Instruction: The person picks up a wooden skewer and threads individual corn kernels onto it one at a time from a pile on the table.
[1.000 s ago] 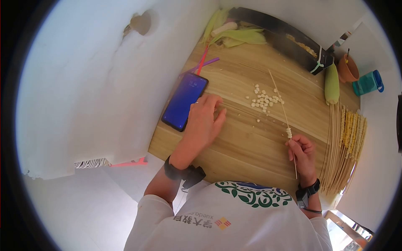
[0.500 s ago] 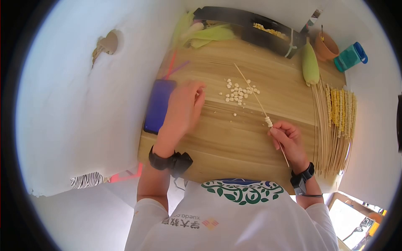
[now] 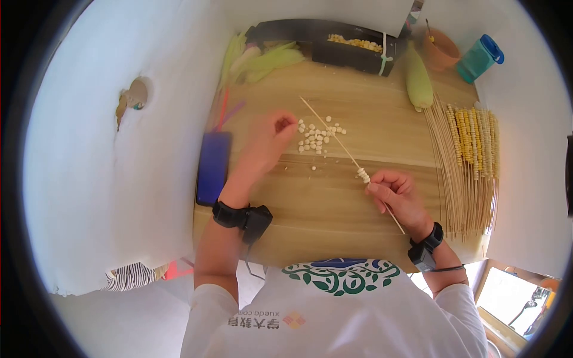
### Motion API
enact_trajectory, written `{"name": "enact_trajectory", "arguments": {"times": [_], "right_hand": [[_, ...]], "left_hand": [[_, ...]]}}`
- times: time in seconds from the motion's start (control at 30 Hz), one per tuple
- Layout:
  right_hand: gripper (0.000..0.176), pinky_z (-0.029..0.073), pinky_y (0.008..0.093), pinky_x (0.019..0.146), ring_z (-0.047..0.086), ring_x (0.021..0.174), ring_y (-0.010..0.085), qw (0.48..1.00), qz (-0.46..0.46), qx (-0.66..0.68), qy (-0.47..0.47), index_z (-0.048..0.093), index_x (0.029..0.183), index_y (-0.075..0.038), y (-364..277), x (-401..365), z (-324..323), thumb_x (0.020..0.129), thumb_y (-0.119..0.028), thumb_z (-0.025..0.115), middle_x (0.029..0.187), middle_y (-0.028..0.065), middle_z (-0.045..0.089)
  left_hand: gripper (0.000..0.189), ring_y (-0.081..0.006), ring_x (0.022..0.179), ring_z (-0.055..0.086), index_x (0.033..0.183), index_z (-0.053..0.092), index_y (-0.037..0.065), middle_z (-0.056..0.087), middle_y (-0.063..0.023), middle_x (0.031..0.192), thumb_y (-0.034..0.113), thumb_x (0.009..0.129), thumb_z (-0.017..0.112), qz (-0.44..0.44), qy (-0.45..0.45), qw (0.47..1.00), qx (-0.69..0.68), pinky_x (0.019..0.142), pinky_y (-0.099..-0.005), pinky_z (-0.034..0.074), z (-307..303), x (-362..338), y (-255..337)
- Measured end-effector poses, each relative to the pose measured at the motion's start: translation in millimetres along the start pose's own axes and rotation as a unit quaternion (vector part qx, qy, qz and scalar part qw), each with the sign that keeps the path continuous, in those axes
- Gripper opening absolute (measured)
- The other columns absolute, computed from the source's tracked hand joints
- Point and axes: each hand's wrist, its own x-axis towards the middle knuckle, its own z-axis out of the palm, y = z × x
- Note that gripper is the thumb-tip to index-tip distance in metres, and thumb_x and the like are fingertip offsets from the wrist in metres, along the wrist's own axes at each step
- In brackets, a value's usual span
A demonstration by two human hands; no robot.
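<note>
My right hand (image 3: 401, 197) pinches a thin wooden skewer (image 3: 328, 130) low on its shaft. Several pale corn kernels (image 3: 363, 175) are threaded on it just above my fingers, and its bare upper length slants over the table to the upper left. Loose kernels (image 3: 316, 140) lie in a scattered pile under and beside the skewer. At the pile's left edge is my left hand (image 3: 265, 145), slightly blurred, thumb and fingers curled together. Whether a kernel sits between those fingertips I cannot make out.
Bare skewers (image 3: 444, 173) and skewers of threaded corn (image 3: 474, 140) lie at the right. Behind them are an ear of corn (image 3: 419, 83), a clay pot (image 3: 441, 51) and a teal cup (image 3: 477, 59). A black tray (image 3: 352, 56) stands at the back, husks (image 3: 268, 62) beside it, a blue phone (image 3: 213, 167) left.
My left hand has moved toward the kernel pile, its fingertips now at the pile's edge. The whole view has shifted a little; my right hand keeps its grip on the skewer.
</note>
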Motion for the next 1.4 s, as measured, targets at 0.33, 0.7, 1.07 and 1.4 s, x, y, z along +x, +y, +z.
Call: {"name": "enact_trajectory", "arguments": {"times": [0.33, 0.7, 1.07, 1.4], "right_hand": [[0.012, 0.032, 0.0171, 0.050, 0.045, 0.054, 0.0009, 0.999, 0.023, 0.017, -0.042, 0.063, 0.091, -0.003, -1, -5, -1, 0.097, -0.013, 0.059, 0.063, -0.0058, 0.052], [0.012, 0.033, 0.0176, 0.049, 0.046, 0.054, 0.0014, 0.998, 0.039, 0.021, -0.053, 0.063, 0.091, -0.002, 0, -2, -2, 0.097, -0.012, 0.059, 0.064, -0.0055, 0.052], [0.013, 0.034, 0.0180, 0.047, 0.046, 0.052, 0.0018, 0.998, 0.035, 0.022, -0.047, 0.063, 0.091, -0.001, 3, 0, -3, 0.097, -0.011, 0.059, 0.064, -0.0050, 0.052], [0.013, 0.033, 0.0179, 0.047, 0.045, 0.052, 0.0015, 0.998, 0.036, 0.028, -0.045, 0.062, 0.090, -0.001, 2, 0, -3, 0.097, -0.011, 0.059, 0.064, -0.0053, 0.052]], "left_hand": [[0.015, -0.0126, 0.079, 0.056, 0.108, 0.062, 0.000, 0.063, -0.0049, 0.089, 0.009, 0.096, 0.060, -0.127, 0.050, 0.764, -0.631, 0.075, -0.0274, 0.050, 30, 8, -26], [0.016, -0.0124, 0.079, 0.053, 0.110, 0.062, -0.001, 0.061, -0.0048, 0.090, 0.009, 0.097, 0.057, -0.106, 0.004, 0.735, -0.670, 0.074, -0.0263, 0.047, 25, 9, -34], [0.016, -0.0125, 0.081, 0.053, 0.110, 0.061, 0.000, 0.061, -0.0052, 0.094, 0.008, 0.097, 0.057, -0.105, 0.000, 0.729, -0.676, 0.077, -0.0278, 0.047, 23, 9, -33], [0.016, -0.0128, 0.080, 0.055, 0.108, 0.064, -0.002, 0.063, -0.0063, 0.093, 0.005, 0.094, 0.061, -0.093, 0.014, 0.755, -0.649, 0.079, -0.0279, 0.050, 25, 10, -34]]}}
